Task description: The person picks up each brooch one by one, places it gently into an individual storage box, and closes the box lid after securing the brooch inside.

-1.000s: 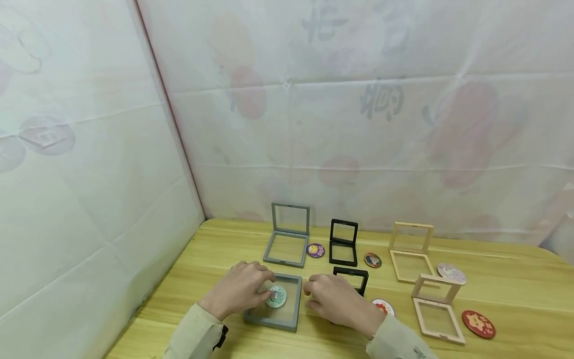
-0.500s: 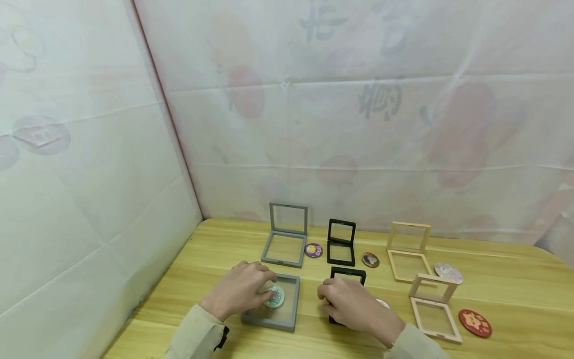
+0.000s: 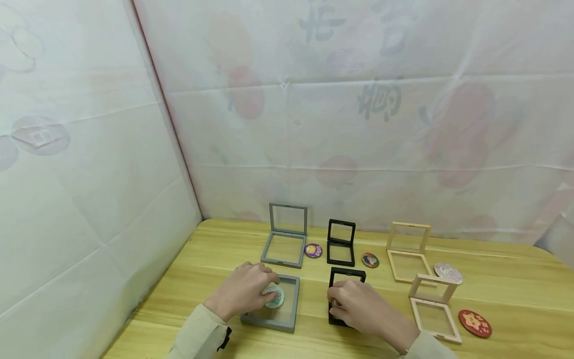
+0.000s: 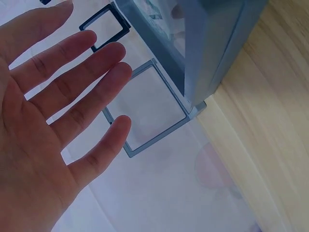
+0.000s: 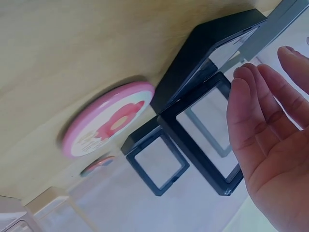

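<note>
while looking down at the wooden table [image 3: 314, 319], see the left hand [image 3: 246, 289] over the left part of the near grey frame [image 3: 293, 311], with fingers loose and spread apart, gripping nothing. find that frame lying flat, with both halves folded together and a round pale green badge [image 3: 276, 297] inside, partly covered by the hand in the head view. cannot tell about any touch between fingertips and frame.

to the right, see the right hand [image 3: 360, 305] at the near black frame [image 3: 348, 271], with fingers gently bent and thumb held away, likewise gripping nothing. cannot be sure of contact here either. note that black frame unfolded, with base flat and lid raised, partly hidden by the hand. beside it, in the right wrist view, find a pink-rimmed badge [image 5: 108, 118] with a red print.

farther back, see, all unfolded, a far grey frame [image 3: 288, 233] with a purple badge [image 3: 313, 250] just beside it, a far black frame [image 3: 341, 243] near a small dark badge [image 3: 370, 260], and a far cream frame [image 3: 405, 251] near a pale lilac badge [image 3: 448, 272]. closer in, spot a near cream frame [image 3: 429, 301] next to a red badge [image 3: 475, 323]
</note>
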Tool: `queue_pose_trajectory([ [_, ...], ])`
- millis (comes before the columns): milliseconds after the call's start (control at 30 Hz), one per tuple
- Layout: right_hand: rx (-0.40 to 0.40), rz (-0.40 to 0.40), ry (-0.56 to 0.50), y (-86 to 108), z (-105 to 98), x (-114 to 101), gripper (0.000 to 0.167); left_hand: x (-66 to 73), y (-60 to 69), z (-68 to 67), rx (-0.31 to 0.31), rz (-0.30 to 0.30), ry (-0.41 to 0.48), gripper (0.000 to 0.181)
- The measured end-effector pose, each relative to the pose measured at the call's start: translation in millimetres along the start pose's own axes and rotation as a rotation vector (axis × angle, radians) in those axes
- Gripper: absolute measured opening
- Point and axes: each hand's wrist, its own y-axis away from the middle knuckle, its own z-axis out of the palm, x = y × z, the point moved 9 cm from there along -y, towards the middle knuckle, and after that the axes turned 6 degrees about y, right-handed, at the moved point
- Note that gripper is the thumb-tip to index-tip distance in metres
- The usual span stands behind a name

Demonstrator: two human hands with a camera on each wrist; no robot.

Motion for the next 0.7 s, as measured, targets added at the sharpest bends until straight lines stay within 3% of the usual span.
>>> queue_pose_trajectory([
  [233,0.050,-0.015,0.031,10.6,-5.3,6.6,0.008,1.1,-3.5,2.3,-0.010,0.007,0.006,0.016],
  [700,0.076,0.022,0.065,29.5,-13.2,26.6,0.011,9.7,-11.4,4.2,-0.013,0.017,0.005,0.016],
])
